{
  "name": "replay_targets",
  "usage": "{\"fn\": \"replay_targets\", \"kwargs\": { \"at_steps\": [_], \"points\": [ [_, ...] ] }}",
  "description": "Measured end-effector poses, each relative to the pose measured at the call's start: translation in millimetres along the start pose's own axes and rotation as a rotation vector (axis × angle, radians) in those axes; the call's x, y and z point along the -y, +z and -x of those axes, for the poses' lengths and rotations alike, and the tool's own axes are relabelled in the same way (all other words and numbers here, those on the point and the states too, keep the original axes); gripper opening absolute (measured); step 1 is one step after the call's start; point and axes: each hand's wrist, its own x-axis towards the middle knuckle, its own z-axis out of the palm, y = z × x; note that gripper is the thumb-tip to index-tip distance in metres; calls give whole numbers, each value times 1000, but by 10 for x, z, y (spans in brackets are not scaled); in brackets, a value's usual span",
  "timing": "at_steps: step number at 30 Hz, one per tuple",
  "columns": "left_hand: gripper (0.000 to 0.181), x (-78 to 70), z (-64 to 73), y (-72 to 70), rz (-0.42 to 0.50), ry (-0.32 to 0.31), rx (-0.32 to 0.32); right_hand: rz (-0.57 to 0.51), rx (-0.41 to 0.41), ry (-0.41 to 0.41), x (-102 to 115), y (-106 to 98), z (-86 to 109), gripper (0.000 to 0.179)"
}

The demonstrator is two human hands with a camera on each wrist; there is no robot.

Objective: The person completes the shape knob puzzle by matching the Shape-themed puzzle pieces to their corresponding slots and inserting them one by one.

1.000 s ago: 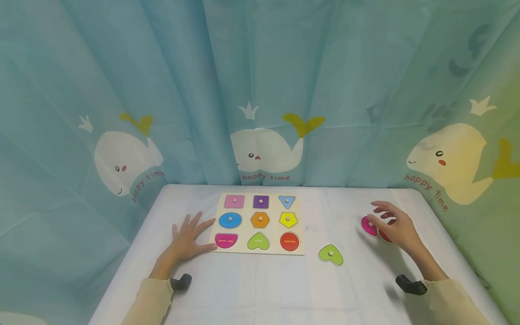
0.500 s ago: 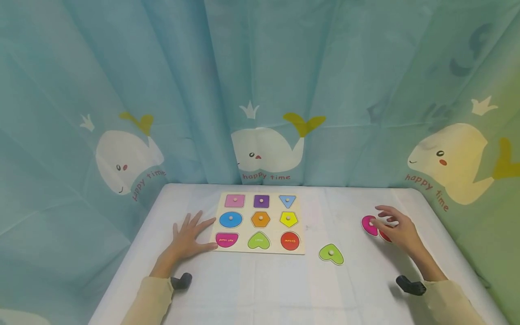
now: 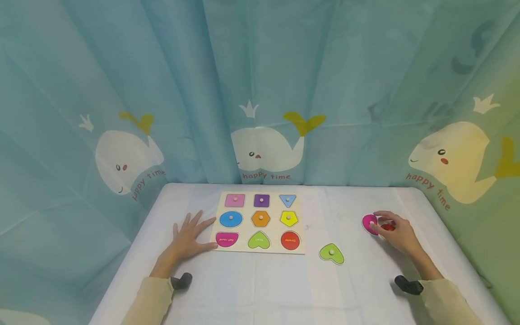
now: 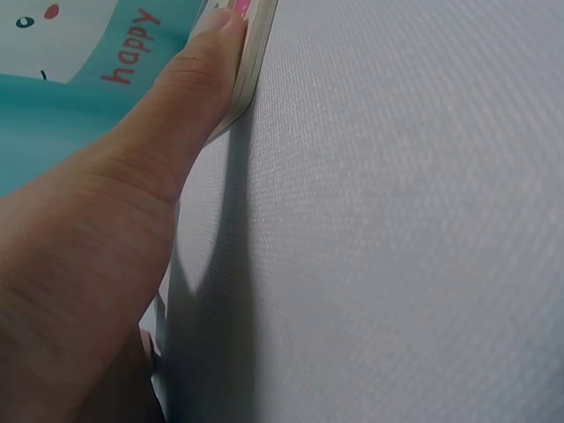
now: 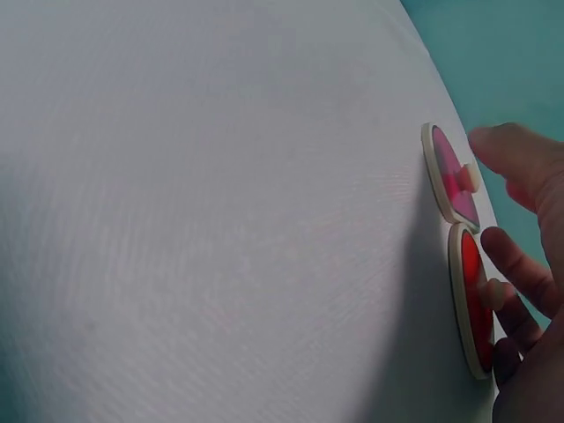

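Observation:
A pale puzzle board [image 3: 273, 229] lies on the table with colored shapes in three rows. My left hand [image 3: 188, 239] rests spread beside its left edge, the thumb [image 4: 198, 75] touching the near corner. My right hand [image 3: 400, 234] hovers at the right over two knobbed pieces. Its thumb and a finger are near the knob of the magenta half-round piece [image 3: 368, 224], apart from each other in the right wrist view. The red round piece [image 5: 477, 304] lies touching the magenta one, partly hidden beneath my fingers in the head view.
A green heart piece [image 3: 331, 254] with a knob lies right of the board. The white-covered table [image 3: 276, 289] meets a blue-green curtain [image 3: 349, 90] with whale prints at its back and sides.
My right hand has shifted slightly, its fingers coming down and closer to the magenta piece's knob. The left hand, board and heart piece have stayed in place.

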Motion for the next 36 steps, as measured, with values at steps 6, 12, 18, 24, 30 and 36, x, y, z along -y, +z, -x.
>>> {"fn": "replay_targets", "kwargs": {
  "at_steps": [6,12,18,24,30,36],
  "points": [
    [91,12,-19,6,-2,-5,0,48,12,48,-14,35,-5,42],
    [91,66,-48,50,1,-10,0,54,-7,52,-21,55,-1,37],
    [91,82,-50,60,14,-15,-2,49,-9,75,-27,72,6,38],
    [91,64,-44,56,15,-8,-4,55,-20,100,-31,85,0,36],
    [90,59,-44,50,16,-5,-3,61,-26,113,-28,109,1,37],
    [90,68,-37,51,15,-12,0,61,-45,122,-38,138,10,37]
  ]
}}
